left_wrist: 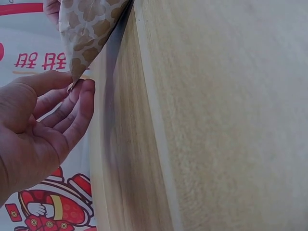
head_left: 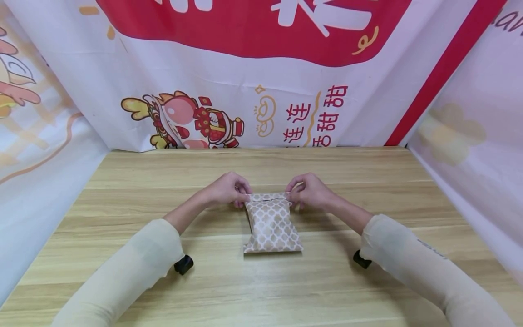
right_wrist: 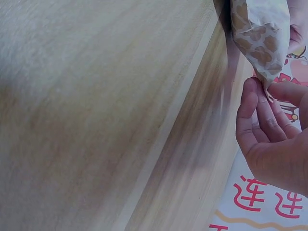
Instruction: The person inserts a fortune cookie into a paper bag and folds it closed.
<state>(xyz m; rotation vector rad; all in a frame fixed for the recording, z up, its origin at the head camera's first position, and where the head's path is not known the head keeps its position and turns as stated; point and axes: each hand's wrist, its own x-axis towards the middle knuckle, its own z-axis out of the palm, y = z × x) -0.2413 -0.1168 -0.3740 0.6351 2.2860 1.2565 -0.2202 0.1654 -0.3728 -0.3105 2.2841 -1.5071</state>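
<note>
A tan paper bag (head_left: pixel 273 227) with a white lattice pattern is on the wooden table, its body puffed out and its far end flattened. My left hand (head_left: pixel 232 188) pinches the far left corner of that flat end between thumb and fingers. At the far right corner, my right hand (head_left: pixel 309 190) pinches the paper the same way. In the left wrist view the bag (left_wrist: pixel 86 33) narrows to the corner held by the left hand (left_wrist: pixel 43 120). The right wrist view shows the other corner of the bag (right_wrist: pixel 260 43) in the right hand (right_wrist: pixel 279 134). The bag's contents are hidden.
The wooden table (head_left: pixel 163 281) extends around the bag on all sides. A printed white and red cloth (head_left: pixel 229 72) hangs along the table's back edge, with more cloth at left and right. Black wrist devices (head_left: pixel 184 264) sit under both sleeves.
</note>
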